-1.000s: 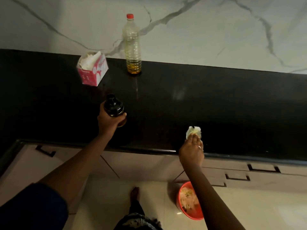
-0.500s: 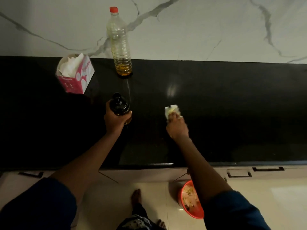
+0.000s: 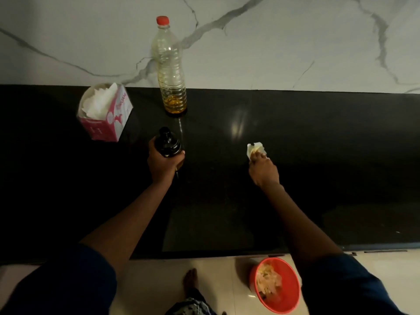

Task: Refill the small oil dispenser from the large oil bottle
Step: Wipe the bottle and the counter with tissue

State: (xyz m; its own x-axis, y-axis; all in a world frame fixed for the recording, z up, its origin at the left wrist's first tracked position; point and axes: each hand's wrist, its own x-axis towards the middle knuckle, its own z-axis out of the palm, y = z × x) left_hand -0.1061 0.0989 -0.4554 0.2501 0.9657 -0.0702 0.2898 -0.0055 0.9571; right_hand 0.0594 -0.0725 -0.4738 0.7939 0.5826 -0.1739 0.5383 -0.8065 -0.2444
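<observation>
Two risks: the left hand (image 3: 164,163), wrapped round the small oil dispenser (image 3: 168,144) at mid-counter, could lose it if its sides are oily; it sits upright, long axis vertical, top upward. Behind it the large oil bottle (image 3: 171,71) stands capped by the wall, and the right hand (image 3: 263,170), gripping a tissue wad (image 3: 255,150) on the counter (image 3: 318,155), may smear oil.

Black, shiny counter (image 3: 295,169). White wall (image 3: 284,42) with grey wiggly lines like cracks. Clear big oil bottle (image 3: 168,62) with a red cap (image 3: 162,20) and a bit of golden-yellow oil (image 3: 175,104) at the bottom. Black small oil dispenser (image 3: 167,144). Pink tissue box (image 3: 108,123) with white tissues (image 3: 97,101) on top. White paper wad (image 3: 255,148) with a yellow stain. Red bucket (image 3: 292,292) on a pale cream floor (image 3: 154,280). Dark blue sleeves (image 3: 68,289).
</observation>
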